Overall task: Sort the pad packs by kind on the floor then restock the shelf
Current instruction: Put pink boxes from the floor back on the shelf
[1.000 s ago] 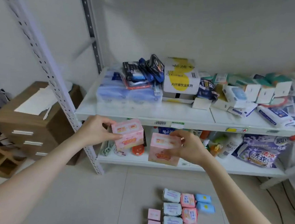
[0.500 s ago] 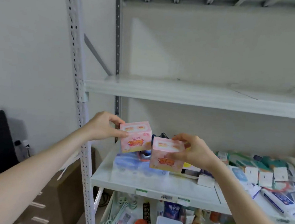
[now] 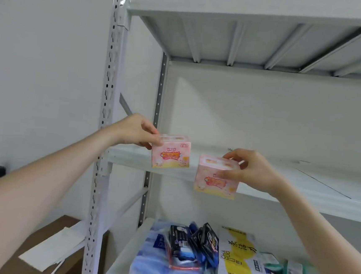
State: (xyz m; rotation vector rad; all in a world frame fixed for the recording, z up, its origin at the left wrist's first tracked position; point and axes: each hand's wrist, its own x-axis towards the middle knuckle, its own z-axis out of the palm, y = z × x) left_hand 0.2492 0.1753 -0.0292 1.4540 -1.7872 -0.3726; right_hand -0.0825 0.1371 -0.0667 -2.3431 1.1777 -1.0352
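Pad packs: two are in view, one in each hand, both raised to the level of the middle shelf (image 3: 302, 184).

Progress (judgement):
- Sorting on the floor cannot be checked; the floor is out of view.
- Restocking is at the placing step. Neither pack is released yet.
- Left to do: set both packs on the shelf board and let go. How many packs are yet to come cannot be told.

Position:
- Left pack (image 3: 171, 155) sits at the front edge of the shelf, near the upright (image 3: 106, 108). Whether its base touches the board cannot be told.
- Right pack (image 3: 210, 183) hangs in front of the shelf edge, partly below it, apart from the left pack and tilted slightly.

Grip:
- Left hand (image 3: 134, 130) pinches the top left corner of its pack, thumb on the near face.
- Right hand (image 3: 253, 169) grasps its pack from the right side, thumb across the front, fingers over the top.

Appearance: both packs are small pink boxes of one kind, with red lettering, a yellow lower band and a pale window on the top.

Mixed goods lie on the lower shelf (image 3: 126, 248).
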